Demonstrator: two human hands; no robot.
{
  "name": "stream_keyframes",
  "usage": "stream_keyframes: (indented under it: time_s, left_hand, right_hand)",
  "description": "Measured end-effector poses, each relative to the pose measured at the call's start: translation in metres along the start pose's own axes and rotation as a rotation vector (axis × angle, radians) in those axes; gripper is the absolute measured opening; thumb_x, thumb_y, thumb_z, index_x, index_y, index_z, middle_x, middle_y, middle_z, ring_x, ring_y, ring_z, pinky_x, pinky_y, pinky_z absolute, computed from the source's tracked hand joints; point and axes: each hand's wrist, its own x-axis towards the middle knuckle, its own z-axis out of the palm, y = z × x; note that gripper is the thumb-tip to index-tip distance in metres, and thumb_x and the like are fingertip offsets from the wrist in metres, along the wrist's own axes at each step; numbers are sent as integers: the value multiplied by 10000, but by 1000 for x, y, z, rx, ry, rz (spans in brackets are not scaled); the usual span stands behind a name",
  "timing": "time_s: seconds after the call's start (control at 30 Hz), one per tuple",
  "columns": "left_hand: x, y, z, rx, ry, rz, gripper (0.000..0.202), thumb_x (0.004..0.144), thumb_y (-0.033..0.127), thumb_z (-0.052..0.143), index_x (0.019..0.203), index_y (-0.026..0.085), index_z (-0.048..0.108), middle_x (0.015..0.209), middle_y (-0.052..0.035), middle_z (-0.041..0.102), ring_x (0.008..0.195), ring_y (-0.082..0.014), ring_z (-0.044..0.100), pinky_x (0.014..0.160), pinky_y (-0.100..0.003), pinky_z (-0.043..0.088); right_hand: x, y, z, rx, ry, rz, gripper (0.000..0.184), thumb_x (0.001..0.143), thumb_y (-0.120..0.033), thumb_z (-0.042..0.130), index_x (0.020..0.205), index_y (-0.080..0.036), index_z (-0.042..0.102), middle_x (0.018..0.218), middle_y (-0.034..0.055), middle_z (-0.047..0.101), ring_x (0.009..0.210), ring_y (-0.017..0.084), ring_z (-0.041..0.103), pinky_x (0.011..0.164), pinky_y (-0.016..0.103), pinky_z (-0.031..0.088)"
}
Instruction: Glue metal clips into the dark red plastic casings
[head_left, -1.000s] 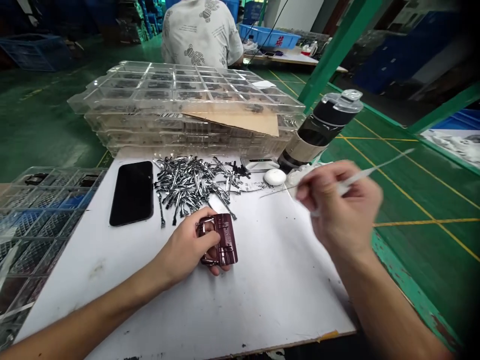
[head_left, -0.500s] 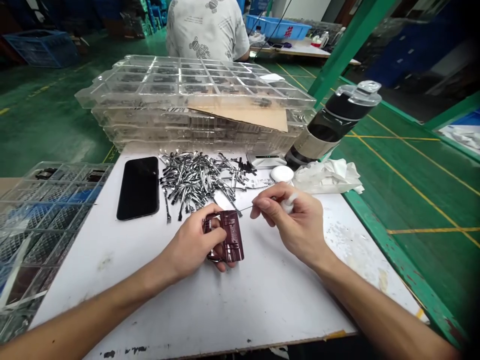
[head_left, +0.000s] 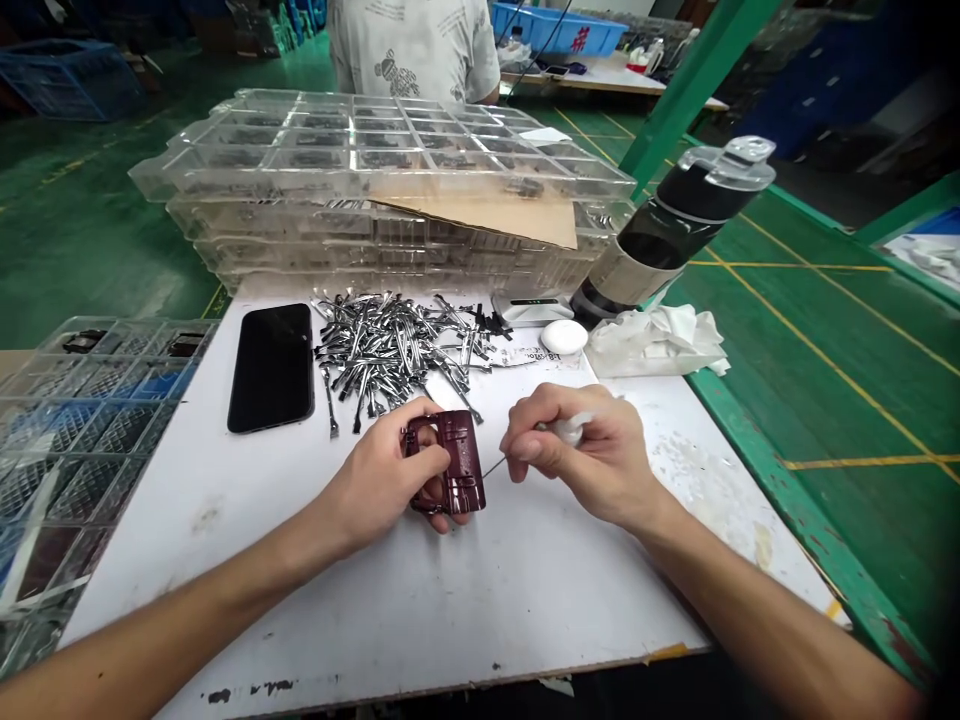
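Note:
My left hand (head_left: 379, 482) grips a dark red, glossy block-shaped part (head_left: 455, 462) on the white table (head_left: 420, 600), fingers wrapped round its left side. My right hand (head_left: 581, 455) is closed in a pinch on a thin needle-like tool with a white handle (head_left: 564, 430). The tool's fine tip (head_left: 491, 468) points left and nearly touches the right edge of the red part. A heap of small shiny metal clips (head_left: 390, 350) lies just behind the two hands.
A black phone (head_left: 271, 365) lies left of the clips. Stacked clear compartment trays (head_left: 375, 190) with cardboard (head_left: 487, 218) fill the back; another clear tray (head_left: 67, 420) sits left. A dark bottle (head_left: 667, 230), white puck (head_left: 564, 336) and crumpled cloth (head_left: 656, 340) are right. A person (head_left: 412, 45) sits beyond.
My right hand came down from the raised position at the right with the thin tool and now holds its tip beside the red part. My left hand kept its grip on the part.

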Motion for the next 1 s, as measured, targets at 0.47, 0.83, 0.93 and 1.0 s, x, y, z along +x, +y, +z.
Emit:
stream_keyframes:
  time_s: [0.47, 0.83, 0.93, 1.0]
  left_hand:
    - [0, 2, 0, 4, -2, -5, 114, 894, 243, 590, 951, 205, 499, 698, -20, 691, 620, -243, 742, 506, -307, 579]
    - [1, -2, -1, -2, 2, -4, 148, 889, 272, 601, 982, 210, 503, 724, -27, 713, 632, -248, 751, 506, -305, 581]
    - [2, -3, -1, 4, 4, -9, 151, 891, 268, 598, 989, 214, 497, 726, -20, 710, 632, -248, 751, 503, -303, 578]
    - [1, -2, -1, 8, 7, -9, 139, 895, 262, 590, 990, 218, 499, 728, -14, 709, 643, -249, 752, 510, -303, 577]
  right_hand:
    - [2, -3, 3, 5, -43, -34, 117, 923, -181, 684, 809, -167, 705, 620, 0, 677, 532, 115, 601, 495, 233, 435]
    - [3, -4, 0, -6, -27, -1, 140, 925, -220, 694, 796, -166, 703, 614, 3, 681, 533, 121, 604, 501, 238, 438]
    - [2, -4, 1, 9, -38, 17, 142, 925, -218, 699, 794, -163, 705, 607, 0, 682, 531, 109, 600, 501, 227, 429]
    - [2, -3, 0, 34, 3, 37, 142, 929, -228, 699, 802, -165, 700, 609, -1, 686, 511, 99, 573, 480, 219, 408]
